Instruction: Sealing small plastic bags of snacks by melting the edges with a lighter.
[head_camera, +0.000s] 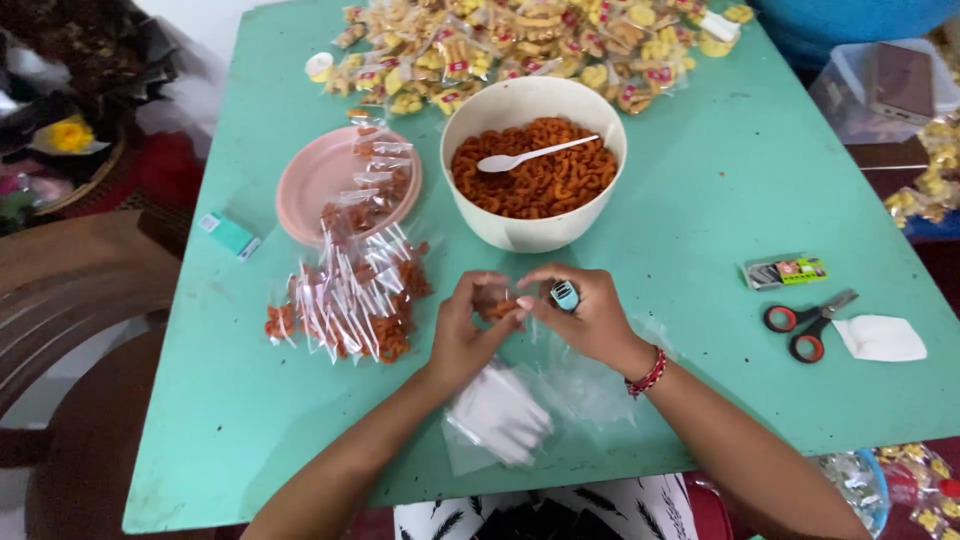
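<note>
The head view looks down on a green table (700, 250). Nearest the person lies a stack of empty clear bags (500, 415), just under the wrists. Above it, the left hand (465, 330) and right hand (585, 315) meet, fingertips pressed together on a small clear packet (497, 303) of orange snack. The right hand also pinches a small blue stapler-like tool (565, 294) against the packet's top. The step in hand looks like closing a filled packet; the next move would call for keeping the folded mouth flat and steady while the tool bites.

Left of the hands sits a pile of filled packets (350, 300), spilling up onto a pink plate (310, 185). A small teal box (230, 236) lies near the table's left edge. To the right are red-handled scissors (805, 322), a white paper piece (880, 338) and a small flat box (785, 271).

Just beyond the hands stands a white bowl (535, 235) of orange curls with a white spoon (530, 155) lying in it. Farthest off is a heap of yellow snack packets (540, 45). Nothing blocks the hands, though the bowl stands close ahead.
</note>
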